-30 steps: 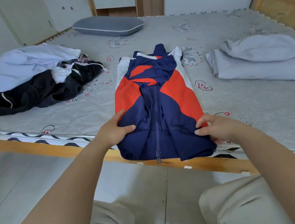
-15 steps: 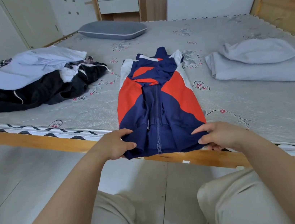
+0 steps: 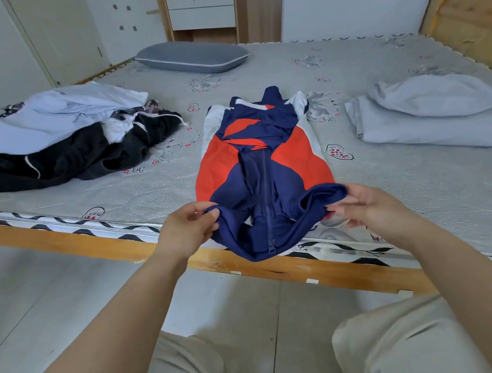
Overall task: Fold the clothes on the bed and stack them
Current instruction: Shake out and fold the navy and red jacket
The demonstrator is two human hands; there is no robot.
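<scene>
Head view looks down on a bed (image 3: 365, 188) with a patterned mattress. Toward its left edge lies a heap of unfolded clothes (image 3: 52, 144) — pale blue over black. Near the right edge sit folded pale garments (image 3: 437, 115); a grey pillow (image 3: 191, 57) lies at the far edge. At the near edge, mid-bed, lies a navy, red and white jacket (image 3: 262, 165), zip up. Left hand (image 3: 189, 232) and right hand (image 3: 367, 205) — apart — each pinch a corner of its raised hem.
</scene>
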